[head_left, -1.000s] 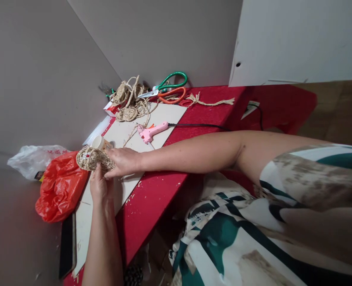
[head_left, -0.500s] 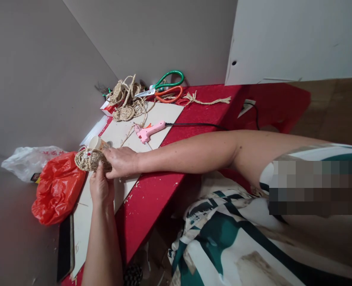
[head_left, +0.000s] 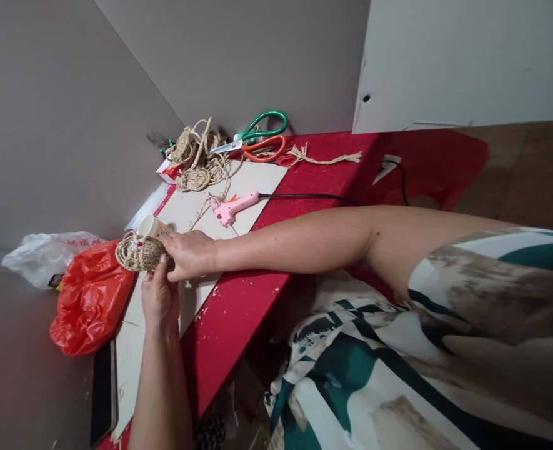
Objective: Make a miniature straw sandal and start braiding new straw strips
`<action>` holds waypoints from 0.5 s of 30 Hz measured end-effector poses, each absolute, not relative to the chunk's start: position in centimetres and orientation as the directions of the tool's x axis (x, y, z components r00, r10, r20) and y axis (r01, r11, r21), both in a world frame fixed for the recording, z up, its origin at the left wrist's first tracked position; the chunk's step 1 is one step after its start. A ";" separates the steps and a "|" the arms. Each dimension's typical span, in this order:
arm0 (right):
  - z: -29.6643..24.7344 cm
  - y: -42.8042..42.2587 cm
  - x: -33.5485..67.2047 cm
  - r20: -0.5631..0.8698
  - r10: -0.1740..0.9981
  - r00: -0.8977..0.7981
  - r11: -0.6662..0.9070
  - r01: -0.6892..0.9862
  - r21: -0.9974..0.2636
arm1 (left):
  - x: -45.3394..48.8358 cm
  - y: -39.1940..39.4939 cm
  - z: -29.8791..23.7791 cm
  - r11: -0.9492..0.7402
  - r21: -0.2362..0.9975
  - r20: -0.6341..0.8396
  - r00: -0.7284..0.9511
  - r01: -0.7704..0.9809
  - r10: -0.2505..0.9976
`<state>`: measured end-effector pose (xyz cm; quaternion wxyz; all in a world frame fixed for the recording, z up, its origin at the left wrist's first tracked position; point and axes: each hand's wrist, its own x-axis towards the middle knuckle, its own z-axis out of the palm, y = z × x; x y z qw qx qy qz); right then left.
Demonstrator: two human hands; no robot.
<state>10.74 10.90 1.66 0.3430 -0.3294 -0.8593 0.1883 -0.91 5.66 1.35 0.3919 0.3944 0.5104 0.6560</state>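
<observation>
Centrally, item one: a small woven piece of tan jute cord, shoe-shaped, with red and white beads on its front [head_left: 138, 253], held just above the near-left edge of the pale rectangular cardboard board [head_left: 257, 181]. Left hand [head_left: 159, 297]: comes up from below the board's near edge, grip narrow, fingertips pinching the underside of the jute piece. Right hand [head_left: 189, 253]: reaches across the board, grip closed around the right end of the same piece, thumb on top. Small cream paper cup [head_left: 150, 225]: lying on its side at the board's left edge, just behind the jute piece. Pink plastic glue gun [head_left: 232, 206]: lying mid-board, with a black cable [head_left: 304, 197] running off the board's right edge. Tangle of loose jute cord [head_left: 196, 153]: at the board's far corner. Green-handled scissors [head_left: 262, 125] and orange-handled scissors [head_left: 264, 149]: just beyond the board's far end, overlapping. Short frayed jute braid [head_left: 325, 159]: right of the board's far end. Crumpled red plastic bag [head_left: 89, 300] and white plastic bag [head_left: 46, 253]: off the board's left edge. Black flat phone [head_left: 102, 390]: beside the board's near-left corner. Red cloth-covered desk [head_left: 257, 294]: carries the board.
</observation>
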 end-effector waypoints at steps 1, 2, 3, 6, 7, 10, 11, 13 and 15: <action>1.8 11.0 10.8 0.462 0.700 -0.544 0.707 0.442 -0.552 | -0.8 5.6 1.4 -0.175 0.980 0.131 -0.353 -0.097 0.926; 1.9 11.1 10.8 0.459 0.706 -0.540 0.702 0.448 -0.554 | -0.7 5.5 1.5 -0.175 0.981 0.140 -0.324 -0.082 0.936; 2.0 11.2 10.9 0.456 0.712 -0.533 0.696 0.454 -0.556 | -0.7 5.5 1.6 -0.170 0.983 0.143 -0.302 -0.067 0.943; 2.2 11.7 11.1 0.465 0.730 -0.501 0.679 0.456 -0.575 | -1.0 5.5 1.6 -0.144 0.989 0.129 -0.293 -0.031 0.947; 2.3 11.9 11.1 0.472 0.737 -0.484 0.672 0.453 -0.586 | -1.2 5.6 1.5 -0.144 0.989 0.127 -0.309 -0.030 0.943; 2.3 12.6 11.3 0.490 0.764 -0.420 0.644 0.456 -0.614 | -2.4 5.9 1.4 -0.156 0.985 0.117 -0.384 -0.072 0.916; 2.4 12.8 11.4 0.495 0.772 -0.399 0.635 0.461 -0.619 | -2.8 6.0 1.4 -0.158 0.984 0.111 -0.403 -0.086 0.908; 2.5 13.0 11.5 0.499 0.783 -0.370 0.621 0.468 -0.628 | -3.6 6.1 1.4 -0.154 0.984 0.101 -0.432 -0.091 0.896; 2.7 13.2 11.6 0.490 0.794 -0.359 0.608 0.467 -0.642 | -4.2 6.2 1.4 -0.151 0.986 0.102 -0.455 -0.073 0.885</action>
